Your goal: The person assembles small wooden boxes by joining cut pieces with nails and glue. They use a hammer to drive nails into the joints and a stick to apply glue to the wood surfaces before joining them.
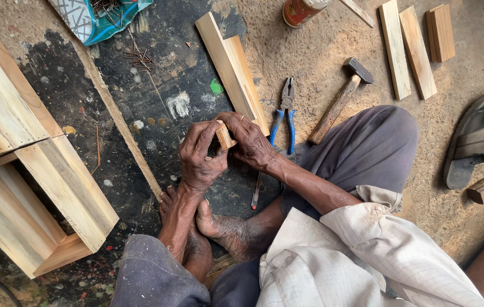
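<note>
Pale wood fills your grasp: a small wooden block [223,136] sits pinched between both hands above a dark, paint-flecked floor [156,102]. Your left hand [201,154] is curled closed around the block's near side, fingers wrapped against it. Your right hand [248,139] closes over its far side, fingertips bent down on the top edge. Just beyond your knuckles, two joined wooden slats [231,65] lie flat, the nearer end touching or nearly touching your right hand. Blue-handled pliers [284,113] rest just beside your right wrist, and a wooden-handled hammer [341,96] lies near them on the sandy ground. Loose nails [138,57] are scattered further off beside a patterned bag [97,20]. An open wooden box frame [31,187] stands at your left. Three short planks [415,45] lie well apart at upper right, near a worn sandal [480,136]. Your bare feet [219,227] are tucked beneath your hands.
</note>
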